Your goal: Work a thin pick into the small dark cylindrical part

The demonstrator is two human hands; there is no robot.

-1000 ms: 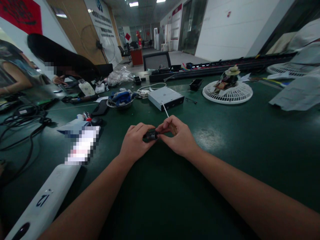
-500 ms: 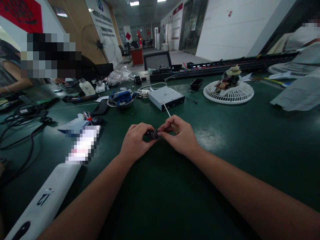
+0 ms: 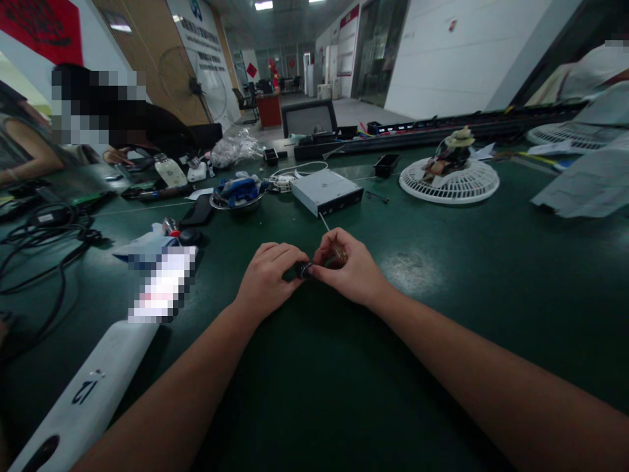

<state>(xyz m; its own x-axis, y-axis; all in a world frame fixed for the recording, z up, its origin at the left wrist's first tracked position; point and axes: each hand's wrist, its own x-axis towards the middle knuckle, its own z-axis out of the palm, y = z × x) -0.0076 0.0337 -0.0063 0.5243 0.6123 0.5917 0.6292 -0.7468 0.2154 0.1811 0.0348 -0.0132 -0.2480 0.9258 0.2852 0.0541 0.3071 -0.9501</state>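
A small black cylindrical part (image 3: 303,269) with a lighter ring sits between my two hands, just above the green table. The fingers and thumb of my left hand (image 3: 269,278) are closed around it, hiding most of its length. My right hand (image 3: 356,267) keeps a screwdriver (image 3: 339,252) with an amber, see-through handle tucked in its fingers, the thin shaft pointing away from me. Its thumb and forefinger also touch the right end of the black part. Beyond the shaft lies a silver optical drive (image 3: 324,190) with a black front.
Behind stand a metal bowl (image 3: 238,204) with blue cloth, a white fan grille (image 3: 449,190) and a small black tray (image 3: 387,165). Left are a lit phone (image 3: 164,285) on a white device (image 3: 93,387) and black cables (image 3: 61,262). Co-workers sit at the far left.
The fingers of both hands have shifted slightly around the black part, and less of it shows. The screwdriver has tipped a little, with its shaft showing shorter. A co-worker at the left has moved.
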